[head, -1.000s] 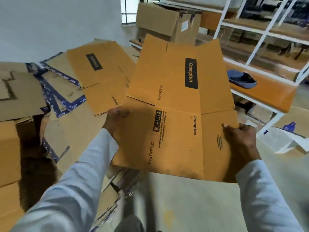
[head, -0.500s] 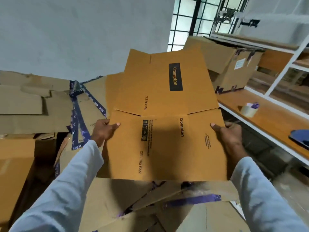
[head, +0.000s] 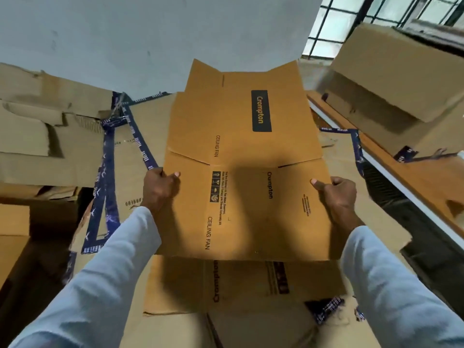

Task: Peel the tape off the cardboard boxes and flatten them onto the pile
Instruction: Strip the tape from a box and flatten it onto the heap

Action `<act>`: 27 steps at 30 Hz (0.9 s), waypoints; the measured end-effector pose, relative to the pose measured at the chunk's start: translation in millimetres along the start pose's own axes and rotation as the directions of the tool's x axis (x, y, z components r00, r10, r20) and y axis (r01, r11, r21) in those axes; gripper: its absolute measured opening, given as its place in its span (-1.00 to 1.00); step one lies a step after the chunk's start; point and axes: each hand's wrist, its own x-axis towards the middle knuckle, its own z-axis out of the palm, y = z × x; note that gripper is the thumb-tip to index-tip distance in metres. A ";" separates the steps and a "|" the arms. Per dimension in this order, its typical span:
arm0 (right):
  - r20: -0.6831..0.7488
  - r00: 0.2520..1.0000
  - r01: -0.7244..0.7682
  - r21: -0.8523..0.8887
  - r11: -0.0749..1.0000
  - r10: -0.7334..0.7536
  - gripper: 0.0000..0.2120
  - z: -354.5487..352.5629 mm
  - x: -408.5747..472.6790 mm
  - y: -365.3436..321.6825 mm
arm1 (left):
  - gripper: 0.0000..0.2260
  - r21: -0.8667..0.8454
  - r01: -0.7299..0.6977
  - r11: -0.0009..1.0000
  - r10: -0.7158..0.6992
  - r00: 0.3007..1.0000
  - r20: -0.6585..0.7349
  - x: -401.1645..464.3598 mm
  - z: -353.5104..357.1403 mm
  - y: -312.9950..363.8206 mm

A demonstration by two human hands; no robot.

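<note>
Two bare hands, left hand [head: 160,189] and right hand [head: 336,197], emerge from long pale blue sleeves, possibly a shirt's, entering from 7 and 5 o'clock.

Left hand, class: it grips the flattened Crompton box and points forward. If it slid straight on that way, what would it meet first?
Probably the blue printed tape on the flattened cardboard pile just beyond the left hand, though depth is unclear: the held Crompton box may sit above it, leaving the wall next.

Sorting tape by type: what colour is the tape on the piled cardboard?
Dark blue tape with white print, seen in the head view.
</note>
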 end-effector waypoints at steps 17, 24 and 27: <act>0.234 0.958 0.262 -0.490 0.831 -0.165 -0.57 -5.9 -77.5 -11.7 | -0.43 0.620 -0.067 0.782 0.051 0.998 0.044 -69.6 7.0 16.6; 0.410 0.801 0.583 -0.370 0.724 -0.436 -0.54 -29.0 -217.9 -34.7 | -0.44 0.666 -0.346 0.661 0.241 0.938 0.249 -221.7 -49.9 21.5; 0.469 0.704 0.690 -0.276 0.669 -0.533 -0.53 -36.5 -291.8 -29.8 | -0.43 0.708 -0.334 0.622 0.250 0.942 0.225 -290.4 -101.1 -2.5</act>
